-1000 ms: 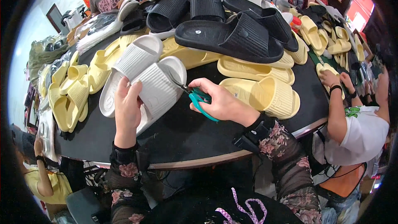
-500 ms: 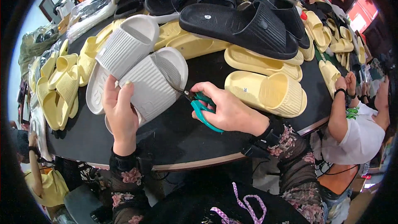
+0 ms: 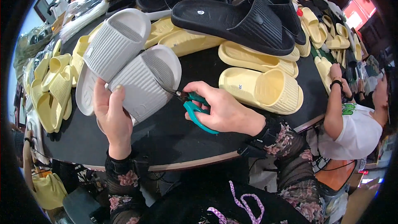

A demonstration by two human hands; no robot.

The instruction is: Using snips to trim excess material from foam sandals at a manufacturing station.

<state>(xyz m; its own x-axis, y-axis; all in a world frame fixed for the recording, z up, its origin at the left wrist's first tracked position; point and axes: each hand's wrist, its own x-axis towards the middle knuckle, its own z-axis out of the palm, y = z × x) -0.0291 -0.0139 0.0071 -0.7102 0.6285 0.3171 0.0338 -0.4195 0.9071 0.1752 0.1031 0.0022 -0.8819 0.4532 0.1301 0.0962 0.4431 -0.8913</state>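
Observation:
A light grey ribbed slide slipper (image 3: 147,84) is gripped by my left hand (image 3: 111,118), its thumb on top near the strap's edge. Against it leans a second grey slipper (image 3: 118,43), tilted with its opening up. Teal-handled scissors (image 3: 199,119) sit in my right hand (image 3: 228,110), the fingers wrapped around the handle loops. Their thin blades reach to the strap opening of the nearer slipper. Whether the blades are closed is hard to make out.
Black slippers (image 3: 230,18) are piled at the far side of the black table (image 3: 166,145). Yellow slippers (image 3: 263,89) lie to the right, with several more yellow ones (image 3: 52,93) at the left. A co-worker in a white shirt (image 3: 352,132) sits at the right.
The whole view has shifted a little, so the slippers and both hands appear slightly farther left. My hold on the slipper and the scissors looks the same.

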